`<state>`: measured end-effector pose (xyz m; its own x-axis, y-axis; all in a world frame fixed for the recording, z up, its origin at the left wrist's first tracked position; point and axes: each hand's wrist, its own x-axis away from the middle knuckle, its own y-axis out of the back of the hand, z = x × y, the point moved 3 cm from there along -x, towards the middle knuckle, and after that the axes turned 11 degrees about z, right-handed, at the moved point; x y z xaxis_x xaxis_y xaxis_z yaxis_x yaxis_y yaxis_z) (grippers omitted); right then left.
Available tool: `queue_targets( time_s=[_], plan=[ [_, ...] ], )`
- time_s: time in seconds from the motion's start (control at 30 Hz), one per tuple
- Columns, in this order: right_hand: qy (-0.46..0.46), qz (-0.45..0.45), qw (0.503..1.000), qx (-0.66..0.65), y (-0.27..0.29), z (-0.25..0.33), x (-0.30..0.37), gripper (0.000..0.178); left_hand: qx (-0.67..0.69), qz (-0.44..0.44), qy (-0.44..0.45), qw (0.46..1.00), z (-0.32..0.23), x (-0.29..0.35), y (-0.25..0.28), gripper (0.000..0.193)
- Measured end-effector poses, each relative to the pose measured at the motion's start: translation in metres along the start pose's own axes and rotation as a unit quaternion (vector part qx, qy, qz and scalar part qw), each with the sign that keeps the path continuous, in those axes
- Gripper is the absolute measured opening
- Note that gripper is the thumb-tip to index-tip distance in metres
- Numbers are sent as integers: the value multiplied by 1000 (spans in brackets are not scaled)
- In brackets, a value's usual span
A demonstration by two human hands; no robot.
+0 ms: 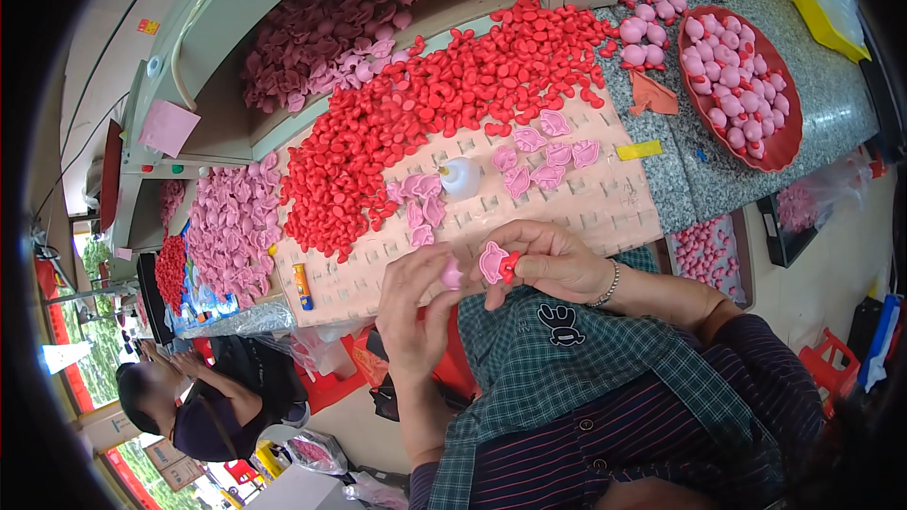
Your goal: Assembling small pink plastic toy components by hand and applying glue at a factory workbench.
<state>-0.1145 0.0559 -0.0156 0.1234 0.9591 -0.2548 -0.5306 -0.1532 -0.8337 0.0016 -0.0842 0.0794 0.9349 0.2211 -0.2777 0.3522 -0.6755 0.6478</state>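
Observation:
Over the near edge of the table, both hands are raised close together. My left hand [413,316] pinches a small rounded pink plastic piece [453,274] between thumb and fingers. In my right hand [567,269], thumb and fingers grip a small red plastic piece [509,266], and a hollow pink shell [492,261] sits against it. Just beyond the hands stands a white squeeze bottle [460,179] with a yellowish tip. Several loose pink shells [549,177] lie to its right, and more pink shells [423,200] lie to its left.
A large heap of red pieces [444,85] spreads across the pinkish mat [605,212]. Pink piles [227,231] lie at left. At right is a red bowl [792,149] of pink figures. A glue-stick-like tube [301,285] lies near the left edge. Another person [213,397] works at lower left.

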Motion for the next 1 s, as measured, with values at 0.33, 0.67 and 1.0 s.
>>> queue_targets(
  time_s=[0.33,0.67,1.0],
  plan=[
    [18,-18,999,-35,0,-4,0,32,-55,88,-70,992,-23,-26,-12,41],
    [35,-14,998,-50,0,-3,1,28,-105,118,-93,983,-29,-30,-15,45],
    [37,-26,995,-85,3,-7,1,27,-92,127,-77,985,-33,-32,-15,46]
  ],
)
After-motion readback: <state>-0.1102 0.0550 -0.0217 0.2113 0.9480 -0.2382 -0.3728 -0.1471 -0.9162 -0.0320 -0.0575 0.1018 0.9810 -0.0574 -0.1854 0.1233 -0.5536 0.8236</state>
